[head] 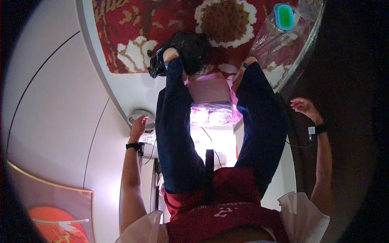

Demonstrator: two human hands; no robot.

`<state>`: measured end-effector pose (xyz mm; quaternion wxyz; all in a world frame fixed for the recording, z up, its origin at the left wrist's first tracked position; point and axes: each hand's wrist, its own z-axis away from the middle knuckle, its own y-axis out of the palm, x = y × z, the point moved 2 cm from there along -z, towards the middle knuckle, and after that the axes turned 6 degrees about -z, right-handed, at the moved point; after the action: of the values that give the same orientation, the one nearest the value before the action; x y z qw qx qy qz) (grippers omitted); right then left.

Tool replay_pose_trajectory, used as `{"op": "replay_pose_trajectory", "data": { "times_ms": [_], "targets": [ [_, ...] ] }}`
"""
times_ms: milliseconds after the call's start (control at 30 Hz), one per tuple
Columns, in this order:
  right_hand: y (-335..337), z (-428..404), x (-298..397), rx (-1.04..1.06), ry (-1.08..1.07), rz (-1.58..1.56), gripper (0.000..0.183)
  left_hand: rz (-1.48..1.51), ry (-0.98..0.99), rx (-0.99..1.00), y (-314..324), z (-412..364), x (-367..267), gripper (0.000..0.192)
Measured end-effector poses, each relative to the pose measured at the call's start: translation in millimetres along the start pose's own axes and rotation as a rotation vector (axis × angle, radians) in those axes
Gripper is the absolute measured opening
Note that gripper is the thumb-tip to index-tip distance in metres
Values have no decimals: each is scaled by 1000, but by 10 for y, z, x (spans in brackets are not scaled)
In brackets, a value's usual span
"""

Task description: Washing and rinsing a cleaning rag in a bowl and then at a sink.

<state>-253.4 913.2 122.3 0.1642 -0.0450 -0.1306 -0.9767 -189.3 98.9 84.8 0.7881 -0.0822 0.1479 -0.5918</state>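
My left hand (139, 127) is at the left with its fingers stretched out, holding nothing that I can see. It overlaps a round grey bowl-like object (151, 122) in the view; contact is unclear. On the other side, my right hand (304, 108) hangs with slightly curled fingers, free of any object, against a dark brown surface (343, 100). Both wrists wear black bands with small devices and thin cables. Between my legs lies a pink plastic bag (235, 103) around a flat, box-like shape (209, 89). A crumpled black plastic bag (193, 51) lies by my left foot.
A red floral rug (170, 18) spreads ahead over a pale floor (124, 86). Clear plastic sheeting (270, 39) lies at its right, with a turquoise and green container (285, 17). White panels (57, 100) and a framed picture (60, 224) stand left.
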Motion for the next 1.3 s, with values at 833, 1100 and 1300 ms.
{"op": "replay_pose_trajectory", "data": {
  "times_ms": [833,1100,1300],
  "targets": [
    [-242,1692,-187,-17,-340,-15,40,447,-365,-291,1519,4424,-756,28],
    [-37,1597,-171,76,-361,-17,42,557,-616,-354,2119,5092,-704,28],
    [303,1636,-155,36,-399,-19,46,668,-587,-375,2385,5056,-275,25]
  ]
}}
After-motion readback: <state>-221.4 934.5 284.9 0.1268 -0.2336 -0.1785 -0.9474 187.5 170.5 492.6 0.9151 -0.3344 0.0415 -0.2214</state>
